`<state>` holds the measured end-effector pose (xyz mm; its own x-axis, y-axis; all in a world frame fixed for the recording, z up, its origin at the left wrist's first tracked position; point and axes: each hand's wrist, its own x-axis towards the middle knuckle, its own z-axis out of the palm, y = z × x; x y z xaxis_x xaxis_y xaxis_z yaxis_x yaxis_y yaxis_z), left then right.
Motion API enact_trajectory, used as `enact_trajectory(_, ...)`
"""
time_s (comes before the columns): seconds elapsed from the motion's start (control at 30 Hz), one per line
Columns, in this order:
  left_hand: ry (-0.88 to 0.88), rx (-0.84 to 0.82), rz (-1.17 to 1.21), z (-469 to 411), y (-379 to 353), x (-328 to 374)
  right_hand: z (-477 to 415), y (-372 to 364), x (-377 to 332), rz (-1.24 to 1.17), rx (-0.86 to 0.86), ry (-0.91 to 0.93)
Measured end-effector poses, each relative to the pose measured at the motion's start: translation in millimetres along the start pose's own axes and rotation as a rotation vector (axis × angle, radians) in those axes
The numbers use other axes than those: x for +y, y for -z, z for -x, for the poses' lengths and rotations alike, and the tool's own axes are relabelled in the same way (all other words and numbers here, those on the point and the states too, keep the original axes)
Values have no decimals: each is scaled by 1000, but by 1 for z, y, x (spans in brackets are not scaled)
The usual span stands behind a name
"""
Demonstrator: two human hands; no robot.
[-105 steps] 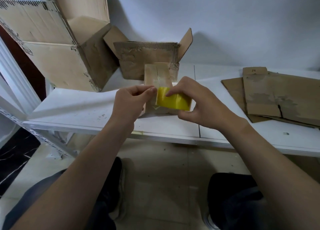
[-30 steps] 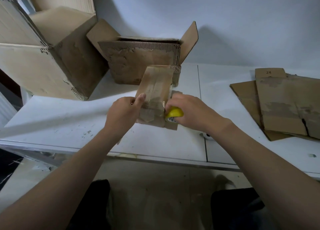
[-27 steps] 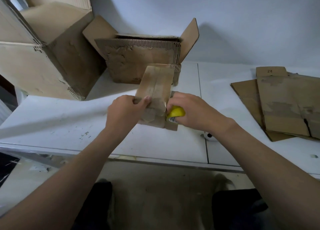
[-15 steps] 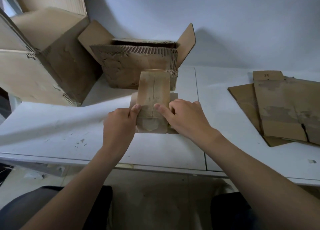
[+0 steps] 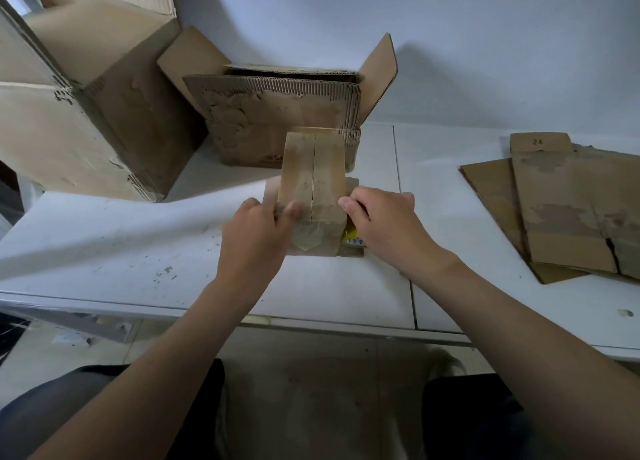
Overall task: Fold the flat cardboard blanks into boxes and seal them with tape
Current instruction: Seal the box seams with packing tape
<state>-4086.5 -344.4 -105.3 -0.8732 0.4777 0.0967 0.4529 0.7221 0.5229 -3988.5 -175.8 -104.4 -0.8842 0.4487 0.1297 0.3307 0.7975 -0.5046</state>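
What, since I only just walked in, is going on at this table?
A person is taping up a small cardboard box on the white table. The left hand grips its left edge, thumb on top. The right hand grips the right edge, with a yellow tape roll showing just under it. Clear tape already covers the top seam. Flat blanks wait at the right; two bigger open boxes stand behind.

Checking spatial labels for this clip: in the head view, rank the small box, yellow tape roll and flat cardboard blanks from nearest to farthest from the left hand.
1. small box, centre, held by the left hand.
2. yellow tape roll, just beyond the box's right side.
3. flat cardboard blanks, far right on the table.
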Motion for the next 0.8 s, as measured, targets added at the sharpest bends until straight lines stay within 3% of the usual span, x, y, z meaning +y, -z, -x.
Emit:
enact_trajectory(0.17,-31,-38,10,-2,1,0,3,4,-5,3,-34,45)
enact_trajectory(0.4,-4,-63,327,-3,10,-16,-5,11,0,-21,-86,97)
enact_trajectory(0.6,64,15,543,7,11,-26,-2,19,5,-56,-139,86)
enact_trajectory(0.8,10,194,389,18,4,-21,4,20,-2,-17,-135,74)
